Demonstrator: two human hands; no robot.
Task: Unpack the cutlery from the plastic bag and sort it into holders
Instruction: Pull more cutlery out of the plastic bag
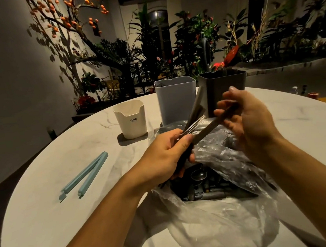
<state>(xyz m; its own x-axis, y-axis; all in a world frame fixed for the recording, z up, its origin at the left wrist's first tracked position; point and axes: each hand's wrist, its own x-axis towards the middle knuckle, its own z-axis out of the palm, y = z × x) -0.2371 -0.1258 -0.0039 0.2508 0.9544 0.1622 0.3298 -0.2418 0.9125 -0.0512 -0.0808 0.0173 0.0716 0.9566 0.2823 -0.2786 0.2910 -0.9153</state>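
Gripping dark-handled cutlery, left hand, right hand fingers pinching one, perhaps a knife.

A round white table with faint grey marbling carries the whole arrangement under warm, dim light. A clear plastic bag lies crumpled near its front edge, its mouth open on dark-handled cutlery. Behind the bag stand three holders: a short cream holder on a dark grey mat, a taller pale blue-grey holder beside it, and a dark grey holder to the right. To the left, well apart from the bag, lies a light blue bag clip, hinged open.
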